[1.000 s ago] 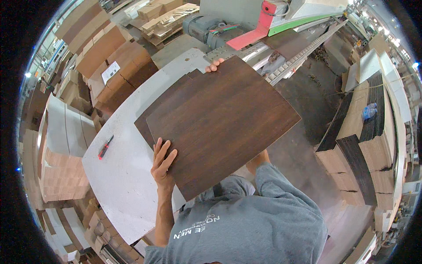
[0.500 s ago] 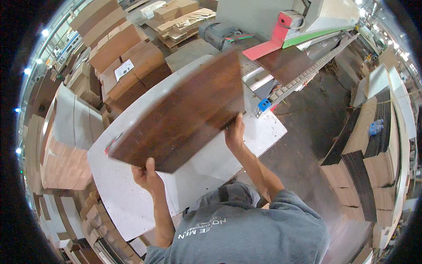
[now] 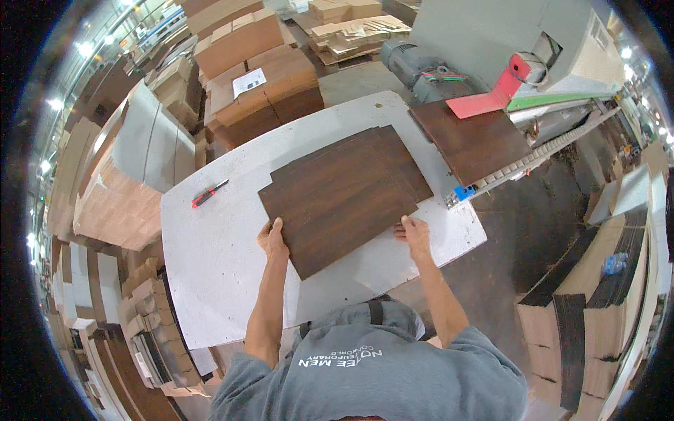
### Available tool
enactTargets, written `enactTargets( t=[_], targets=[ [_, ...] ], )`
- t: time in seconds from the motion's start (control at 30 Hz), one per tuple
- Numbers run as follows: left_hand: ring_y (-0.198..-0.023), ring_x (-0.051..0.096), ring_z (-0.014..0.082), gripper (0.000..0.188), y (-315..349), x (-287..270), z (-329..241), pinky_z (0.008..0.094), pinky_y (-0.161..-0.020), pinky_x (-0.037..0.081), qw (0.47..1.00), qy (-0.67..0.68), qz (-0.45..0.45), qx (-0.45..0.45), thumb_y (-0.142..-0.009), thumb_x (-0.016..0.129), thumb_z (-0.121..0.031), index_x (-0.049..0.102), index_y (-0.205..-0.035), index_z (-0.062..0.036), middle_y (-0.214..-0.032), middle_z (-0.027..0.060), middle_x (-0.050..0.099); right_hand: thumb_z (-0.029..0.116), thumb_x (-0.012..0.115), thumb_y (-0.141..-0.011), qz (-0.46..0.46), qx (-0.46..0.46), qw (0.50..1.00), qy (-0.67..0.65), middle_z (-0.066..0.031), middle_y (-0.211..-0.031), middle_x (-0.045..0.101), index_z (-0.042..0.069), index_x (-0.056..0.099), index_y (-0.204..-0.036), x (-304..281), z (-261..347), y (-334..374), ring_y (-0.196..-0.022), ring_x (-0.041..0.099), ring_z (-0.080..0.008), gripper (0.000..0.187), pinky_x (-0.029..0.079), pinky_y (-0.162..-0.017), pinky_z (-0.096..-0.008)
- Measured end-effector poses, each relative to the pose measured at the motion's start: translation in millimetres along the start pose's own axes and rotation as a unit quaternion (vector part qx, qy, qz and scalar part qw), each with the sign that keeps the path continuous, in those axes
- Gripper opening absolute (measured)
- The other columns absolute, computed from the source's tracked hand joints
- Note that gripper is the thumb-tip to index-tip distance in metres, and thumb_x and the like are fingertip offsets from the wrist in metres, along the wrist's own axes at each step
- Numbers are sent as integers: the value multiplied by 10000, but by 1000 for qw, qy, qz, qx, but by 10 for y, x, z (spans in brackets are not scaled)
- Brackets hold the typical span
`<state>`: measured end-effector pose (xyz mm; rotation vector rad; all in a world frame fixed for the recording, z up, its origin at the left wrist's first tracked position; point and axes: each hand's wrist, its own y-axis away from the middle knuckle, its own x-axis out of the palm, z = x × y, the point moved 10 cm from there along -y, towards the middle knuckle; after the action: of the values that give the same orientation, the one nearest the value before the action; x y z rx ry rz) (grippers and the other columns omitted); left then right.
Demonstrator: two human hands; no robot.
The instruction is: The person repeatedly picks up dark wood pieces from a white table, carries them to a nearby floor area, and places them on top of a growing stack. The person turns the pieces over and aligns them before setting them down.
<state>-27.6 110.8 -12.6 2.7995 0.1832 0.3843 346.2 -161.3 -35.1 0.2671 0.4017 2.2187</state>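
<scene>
My left hand (image 3: 273,237) and right hand (image 3: 414,235) clamp stacked brown panels (image 3: 340,207) at left and near edges; uneven pressure could skew them.

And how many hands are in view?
2: the left hand at the left edge of the dark wood-grain panel, the right hand at its near edge.

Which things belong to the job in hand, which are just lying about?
In use, likely:
dark brown boards, stacked
left hand, right hand, at their edges
white table beneath

Lying about, apparently:
red-handled tool
plastic bottle
white paper sheet
</scene>
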Motion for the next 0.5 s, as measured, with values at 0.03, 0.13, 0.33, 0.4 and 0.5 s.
enactTargets(
  t=[0.03,0.13,0.33,0.4,0.5],
  targets=[
    [-853,648,222,278,-66,38,35,363,-777,531,999,-32,1,-9,-863,686,-34,648,-1099,108,-1032,143,689,327,581,-971,-9,-15,998,59,-144,-905,672,-32,586,-1072,-116,116,-15,-752,689,-240,373,570,-640,-344],
    [-831,644,211,279,-325,91,4,345,-777,514,994,-79,64,41,-844,666,-33,660,-1088,103,-1039,133,690,355,577,-973,-41,-91,994,-53,-137,-966,667,-21,596,-1096,-194,519,25,-781,673,-229,397,545,-644,-339],
    [-931,602,251,474,-180,374,-326,373,-848,488,921,-366,-6,135,-744,694,-124,650,-1182,51,-1038,166,642,398,573,-975,-161,-86,899,-399,-118,-997,615,5,524,-1211,-447,1038,23,-826,601,-222,461,498,-730,-362],
    [-996,589,281,525,-157,295,-321,393,-881,480,895,-416,-31,157,-728,702,-153,636,-1203,60,-1097,193,603,392,577,-973,-187,-66,888,-415,-106,-949,596,12,524,-1185,-501,928,-80,-804,580,-213,439,482,-724,-357],
    [-1002,592,274,540,-191,260,-235,388,-880,484,921,-374,23,105,-723,713,-178,632,-1203,57,-1109,191,596,333,606,-957,-206,-64,911,-351,-71,-795,599,36,591,-959,-564,863,-173,-713,565,-181,297,449,-629,-322]
  ],
)
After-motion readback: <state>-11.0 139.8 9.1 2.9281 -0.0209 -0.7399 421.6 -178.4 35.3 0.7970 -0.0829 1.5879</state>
